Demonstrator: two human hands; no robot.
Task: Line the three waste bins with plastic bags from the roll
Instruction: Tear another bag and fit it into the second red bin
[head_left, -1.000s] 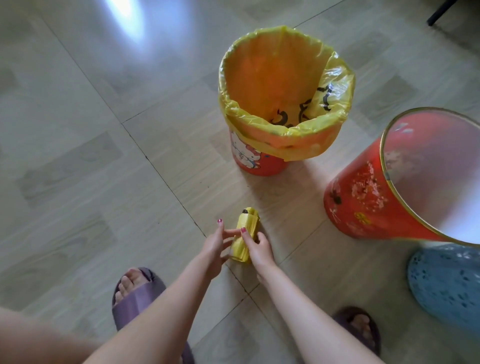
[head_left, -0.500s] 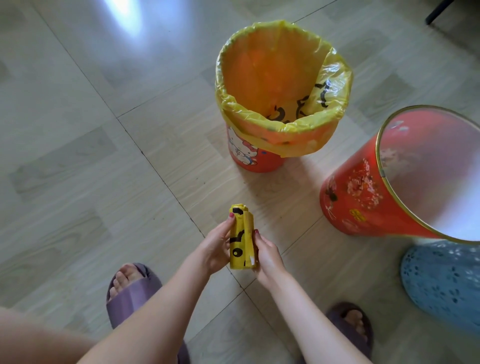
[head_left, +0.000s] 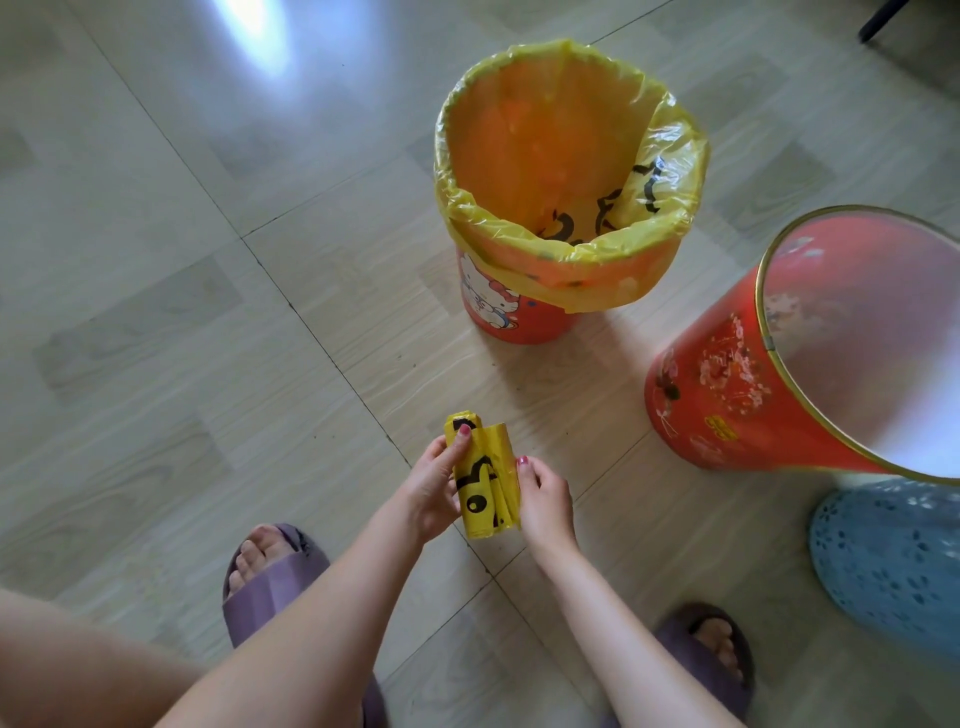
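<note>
Beneath you spreads the pale wood-look tiled floor (head_left: 208, 322). At your right stands the big red flowered waste bin with a gold rim (head_left: 727, 395), unlined, and just below it the blue patterned bin (head_left: 883, 566), partly cut off by the frame edge. Ahead sits the smaller red cartoon-printed bin (head_left: 498, 312), its rim already wrapped in a yellow plastic bag (head_left: 566, 156). Your purple slippers (head_left: 270, 577) flank your arms. Your left hand (head_left: 434, 488) grips the yellow roll of plastic bags with black print (head_left: 485, 483), thumb on top; your right hand (head_left: 545, 501) pinches its loosened outer sheet, above the floor.
</note>
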